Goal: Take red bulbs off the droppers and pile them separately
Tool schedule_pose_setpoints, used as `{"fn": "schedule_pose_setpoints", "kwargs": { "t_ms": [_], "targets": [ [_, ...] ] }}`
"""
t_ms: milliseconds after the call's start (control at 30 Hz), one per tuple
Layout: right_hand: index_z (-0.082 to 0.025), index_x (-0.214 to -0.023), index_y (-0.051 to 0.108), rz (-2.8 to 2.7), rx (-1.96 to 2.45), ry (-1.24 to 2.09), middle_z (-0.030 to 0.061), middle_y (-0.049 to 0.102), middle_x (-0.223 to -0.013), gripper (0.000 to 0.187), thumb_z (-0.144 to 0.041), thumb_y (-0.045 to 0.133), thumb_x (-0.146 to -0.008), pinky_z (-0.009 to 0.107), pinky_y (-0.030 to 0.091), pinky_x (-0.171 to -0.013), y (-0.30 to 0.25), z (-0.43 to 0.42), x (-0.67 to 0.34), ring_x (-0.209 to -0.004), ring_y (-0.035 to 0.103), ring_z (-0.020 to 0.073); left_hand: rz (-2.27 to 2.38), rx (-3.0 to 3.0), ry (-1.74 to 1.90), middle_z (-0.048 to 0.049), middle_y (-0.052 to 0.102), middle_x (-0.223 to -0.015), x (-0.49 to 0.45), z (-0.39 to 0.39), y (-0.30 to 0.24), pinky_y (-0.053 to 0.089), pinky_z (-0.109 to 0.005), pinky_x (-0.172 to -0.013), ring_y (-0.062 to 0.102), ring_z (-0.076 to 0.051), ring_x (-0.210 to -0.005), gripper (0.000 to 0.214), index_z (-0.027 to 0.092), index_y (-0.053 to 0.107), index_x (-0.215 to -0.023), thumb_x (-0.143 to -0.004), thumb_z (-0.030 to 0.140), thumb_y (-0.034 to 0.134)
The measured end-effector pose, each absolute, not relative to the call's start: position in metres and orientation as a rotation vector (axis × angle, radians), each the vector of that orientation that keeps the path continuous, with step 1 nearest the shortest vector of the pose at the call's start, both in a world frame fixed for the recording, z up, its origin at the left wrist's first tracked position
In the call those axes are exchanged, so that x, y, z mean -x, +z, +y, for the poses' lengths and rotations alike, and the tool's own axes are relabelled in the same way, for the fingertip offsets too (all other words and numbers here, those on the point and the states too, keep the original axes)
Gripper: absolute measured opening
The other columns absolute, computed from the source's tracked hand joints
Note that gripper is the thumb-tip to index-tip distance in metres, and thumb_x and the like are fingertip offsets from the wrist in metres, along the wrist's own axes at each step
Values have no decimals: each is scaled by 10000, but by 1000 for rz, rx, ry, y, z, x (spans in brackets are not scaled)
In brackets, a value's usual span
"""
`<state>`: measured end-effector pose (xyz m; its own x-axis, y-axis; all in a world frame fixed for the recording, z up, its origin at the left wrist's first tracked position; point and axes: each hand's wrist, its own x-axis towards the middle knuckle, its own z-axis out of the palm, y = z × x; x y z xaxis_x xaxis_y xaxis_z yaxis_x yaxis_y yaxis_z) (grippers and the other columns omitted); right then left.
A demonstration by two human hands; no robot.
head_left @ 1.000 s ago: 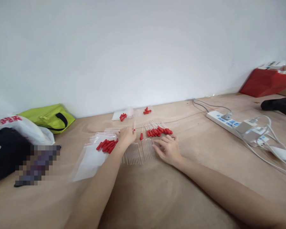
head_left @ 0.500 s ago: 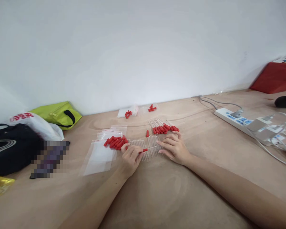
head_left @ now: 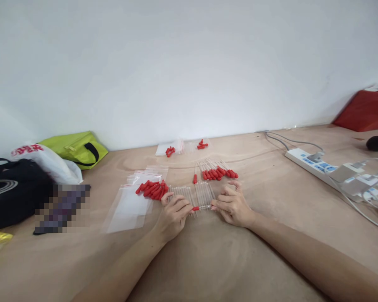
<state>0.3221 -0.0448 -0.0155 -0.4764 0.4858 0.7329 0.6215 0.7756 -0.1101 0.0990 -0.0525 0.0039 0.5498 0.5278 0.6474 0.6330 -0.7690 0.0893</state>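
"So, what has each hand got?"

"The left hand [head_left: 174, 212] has its fingers closed in a pinch on a red cap [head_left: 195, 208]. The right hand [head_left: 232, 205] has thumb and fingertips closed on the other end of the clear tube [head_left: 204, 207] that the cap sits on. The tube lies level between them, just above the table [head_left: 208, 260], at the near edge of the work."

"Why hold it at both ends?"

"My guess is that the tube is thin and slippery, so one hand steadies it while the other grips the cap. Both forearms lie low along the wood, which probably keeps so small a grip steady."

"And the stock around it?"

"Sorted by kind, all within a short reach. A row of bare tubes [head_left: 192, 194] lies side by side just beyond the fingertips. Loose caps [head_left: 151, 189] are heaped on a clear zip bag [head_left: 129, 207] to the left, beside the left hand. Capped tubes [head_left: 219, 172] fan out farther off to the right, with a single cap [head_left: 195, 179] between the groups. Two small bags [head_left: 170, 150] with a few caps each lie far back, near the wall."

"Anything else?"

"A power strip [head_left: 308, 161] with cables at the right, well apart. At the left are a green bag [head_left: 74, 147], a white plastic bag [head_left: 40, 161] and a black bag [head_left: 9, 193]."
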Motion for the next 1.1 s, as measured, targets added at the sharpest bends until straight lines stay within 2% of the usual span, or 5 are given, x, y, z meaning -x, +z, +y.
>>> {"fn": "schedule_pose_setpoints", "kwargs": {
  "t_ms": [500,600,800,967,1100],
  "targets": [
    [-231,-738,621,-2101,842,-114,-43,529,-517,161,-248,482,-818,402,209,-880,-15,-43,-327,-666,452,126,-961,2550,-1089,21,631,-708,-89,-54,3,324,-349,-793,554,-136,-756,184,196,567,-751,-857,152,424],
    [-225,-753,631,-2018,977,-67,-34,570,-559,172,-247,477,-827,387,226,-867,-15,-40,-330,-648,467,119,-1075,2439,-1168,-10,607,-799,-82,-52,2,392,-304,-743,546,-136,-778,127,197,577,-855,-843,158,457],
    [-230,-844,656,-1874,1095,-60,-21,633,-613,157,-249,502,-818,355,260,-825,-15,-38,-322,-617,501,109,-1372,2165,-1322,-72,484,-910,-72,-32,8,466,-273,-714,535,-143,-799,232,161,577,-1002,-842,208,415],
    [-244,-810,666,-1856,1082,-149,-35,632,-585,144,-230,524,-795,339,256,-791,-5,-35,-304,-596,486,100,-1817,2049,-1272,-41,561,-802,-37,-1,27,450,-297,-684,542,-157,-708,310,147,534,-1027,-767,300,462],
    [-232,-726,658,-1928,1036,-265,-35,631,-567,130,-207,537,-764,356,225,-792,-3,-31,-280,-609,466,106,-2100,1962,-998,-17,623,-816,-16,10,33,371,-383,-803,566,-200,-813,289,203,548,-952,-704,346,512]
  ]
}}
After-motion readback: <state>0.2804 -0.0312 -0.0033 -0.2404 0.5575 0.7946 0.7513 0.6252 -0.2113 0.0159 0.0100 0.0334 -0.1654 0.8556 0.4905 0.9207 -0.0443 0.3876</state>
